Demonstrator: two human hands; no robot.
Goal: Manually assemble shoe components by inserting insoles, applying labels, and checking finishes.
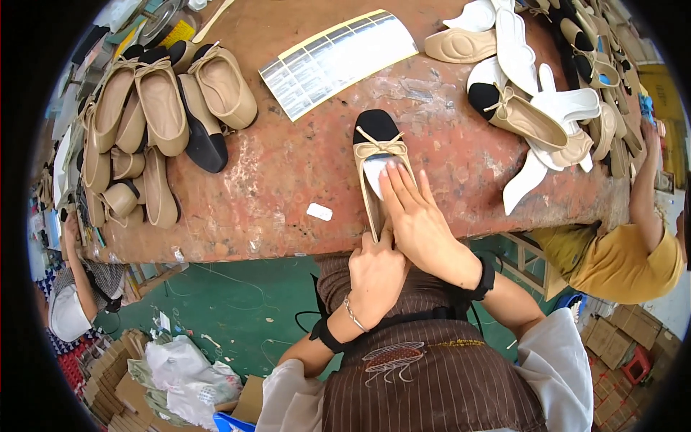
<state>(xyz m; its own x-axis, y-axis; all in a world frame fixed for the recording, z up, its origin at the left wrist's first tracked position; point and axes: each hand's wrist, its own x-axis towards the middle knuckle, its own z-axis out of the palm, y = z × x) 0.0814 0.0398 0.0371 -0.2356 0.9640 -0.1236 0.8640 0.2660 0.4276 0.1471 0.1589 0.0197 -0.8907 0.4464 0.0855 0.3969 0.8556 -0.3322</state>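
In front of me on the worktable lies a beige ballet flat (377,128) with a black toe cap and a thin bow, its toe pointing away. My left hand (377,277) is closed round its heel, with the fingers curled and partly hidden. My right hand (417,216) reaches into the opening, fingers stretched out and lying flat on a white insole piece (373,173). That hand covers most of the shoe's inside. A small white label-like piece (319,212) lies to the left of the shoe.
Several finished-looking beige flats (162,108) are piled at the left. A silver label sheet (342,61) lies beyond my shoe. White insoles (515,54) and another black-toed flat (529,122) lie at the right. People work at both sides; one wears a yellow top (622,263).
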